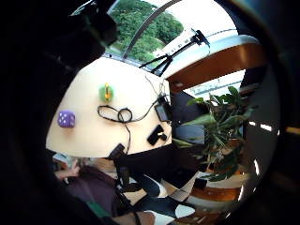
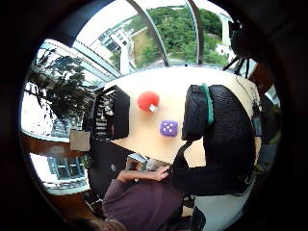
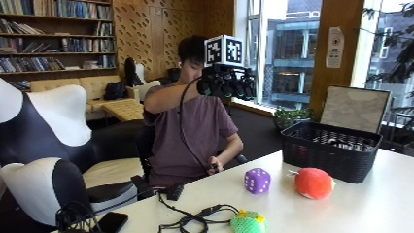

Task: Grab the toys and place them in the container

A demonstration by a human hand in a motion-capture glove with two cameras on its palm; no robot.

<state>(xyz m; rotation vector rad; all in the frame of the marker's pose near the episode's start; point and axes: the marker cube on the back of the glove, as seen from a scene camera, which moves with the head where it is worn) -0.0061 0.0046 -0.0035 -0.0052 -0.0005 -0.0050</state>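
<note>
A: Outside view first. Where does the job stand?

B: Not started, as I read it. Black basket (image 3: 333, 150) sits on the table (image 3: 362, 204) at the window end, and no toy shows inside it, though its inside is mostly hidden. Three toys lie loose on the tabletop.

A: The hand?

B: Gloved right hand (image 3: 225, 83) is raised at head height, well above the table and apart from every toy. Fingers hang loosely curled and downward, holding nothing. The bare hand rests low by the table edge.

A: Toys, big to small?

B: Red ball (image 3: 314, 183), round and plush-looking with a small white tag, lies just beside the basket. Purple dice (image 3: 257, 180) with white dots stands near the ball, toward the person. Green toy (image 3: 248, 223), knitted with an orange-yellow patch, lies at the near edge next to a tangle of black cable (image 3: 194, 221).

A: Palm views agree?

B: Yes. The little finger side shows the dice and green toy far below on the table; the thumb side shows the ball, dice and basket.

A: Left to do?

B: All three pickups, by my judgement.
</note>
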